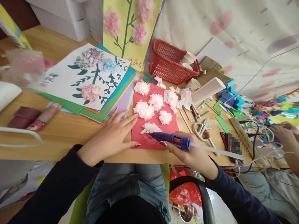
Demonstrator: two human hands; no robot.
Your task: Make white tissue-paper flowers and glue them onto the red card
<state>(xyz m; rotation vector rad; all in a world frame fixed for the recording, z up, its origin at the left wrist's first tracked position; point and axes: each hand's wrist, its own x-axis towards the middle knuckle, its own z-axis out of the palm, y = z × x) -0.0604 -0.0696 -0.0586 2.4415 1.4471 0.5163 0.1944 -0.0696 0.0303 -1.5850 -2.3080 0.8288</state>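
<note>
My right hand (182, 146) is closed round a blue glue gun (171, 139) with a long pale glue stick out of its back end. The nozzle points left, at a shiny patch of glue (149, 138) low on a red sheet of card (153, 90). Several fluffy white paper flowers (144, 109) sit on the card; the lowest flower (151, 128) is just above the glue patch. My left hand (116, 132) lies flat with fingers spread, its fingertips at the card's left edge and its thumb below. Nothing is in it.
Finished flower pictures on stacked coloured card (63, 77) lie at left. Behind stands a red basket (174, 62) with paper cups. White paper scraps (173, 99), scissors (200, 129), pens and a power strip (247, 140) with cables lie right. Another person's hands (283, 132) show at far right.
</note>
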